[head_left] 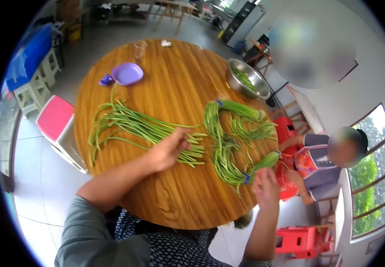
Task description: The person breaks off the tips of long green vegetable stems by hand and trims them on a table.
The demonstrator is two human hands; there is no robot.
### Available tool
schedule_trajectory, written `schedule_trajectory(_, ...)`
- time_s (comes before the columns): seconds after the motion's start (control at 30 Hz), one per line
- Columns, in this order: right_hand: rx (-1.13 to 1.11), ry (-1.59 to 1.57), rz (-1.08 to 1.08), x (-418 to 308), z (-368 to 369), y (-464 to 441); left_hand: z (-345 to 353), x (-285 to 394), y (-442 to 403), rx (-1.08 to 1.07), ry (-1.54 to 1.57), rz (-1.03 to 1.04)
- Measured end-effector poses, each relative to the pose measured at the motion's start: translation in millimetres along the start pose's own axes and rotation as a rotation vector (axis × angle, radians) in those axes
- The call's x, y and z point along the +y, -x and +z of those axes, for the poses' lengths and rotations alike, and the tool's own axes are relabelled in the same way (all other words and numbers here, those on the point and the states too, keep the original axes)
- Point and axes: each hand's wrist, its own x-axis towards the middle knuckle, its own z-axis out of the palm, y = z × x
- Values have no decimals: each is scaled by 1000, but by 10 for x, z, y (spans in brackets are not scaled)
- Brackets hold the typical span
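Note:
On the round wooden table (pixel 174 196), a loose spread of long green stems that look like garlic scapes (pixel 130 122) lies left of centre. My left hand (pixel 171 149) is over their right ends, its fingers curled; whether a stem is in them is hidden. To the right are tied bundles of the same stems (pixel 221 153), bent round and bound with blue bands. My right hand (pixel 266 184) is raised by the near end of one bundle, at the table's right edge. Its fingers are pinched together and slightly blurred, and what they hold, if anything, cannot be made out.
A steel bowl (pixel 248 79) with green pieces stands at the far right. Further left are a purple dish (pixel 128 74), a crumpled purple item (pixel 105 80), a clear cup (pixel 140 50) and a white scrap (pixel 165 43). Another person (pixel 321 162) sits at the right.

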Motion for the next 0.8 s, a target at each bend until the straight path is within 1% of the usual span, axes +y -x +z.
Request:
schedule_trajectory(0.07, -201, -49, 67, 89, 659, -163, 15, 4, 15, -14, -45, 45)
schedule_trajectory(0.13, -352, -90, 107, 235, 1156, -318, 44, 17, 13, -32, -74, 99)
schedule_trajectory(0.2, -365, -81, 197, 273, 1559, -381, 35, 24, 33, 14, -131, 119)
schedule_trajectory(0.23, -368, -16, 151, 306, 1698, -385, 37, 41, 23, 49, -112, 146)
schedule_trajectory(0.27, -380, -14, 146, 335, 1767, -423, 5, 52, 21, 61, -119, 148)
schedule_trajectory(0.33, -418, 5, 64, 407, 1819, -503, -11, 75, 36, 24, -179, 148)
schedule_trajectory(0.37, -437, -44, 87, 400, 1798, -522, 0, 58, 14, 57, -44, 91)
schedule_trajectory(0.4, -436, -37, 96, 421, 1772, -548, -31, 59, 4, 61, -35, 85)
schedule_trajectory(0.47, -490, -89, 110, 496, 1702, -581, -157, 162, -14, -73, -15, -171)
schedule_trajectory(0.53, -476, -87, 129, 532, 1653, -580, -167, 192, -3, -74, -55, -200)
schedule_trajectory(0.6, -460, -86, 145, 546, 1619, -586, -141, 185, 7, -59, -77, -73)
schedule_trajectory(0.67, -454, -65, 127, 564, 1622, -600, -121, 175, 1, -57, -70, -86)
schedule_trajectory(0.73, -434, -96, 155, 574, 1655, -596, -120, 147, 2, -52, -77, -101)
schedule_trajectory(0.8, -379, -89, 170, 563, 1686, -584, -105, 106, -8, -24, -80, -107)
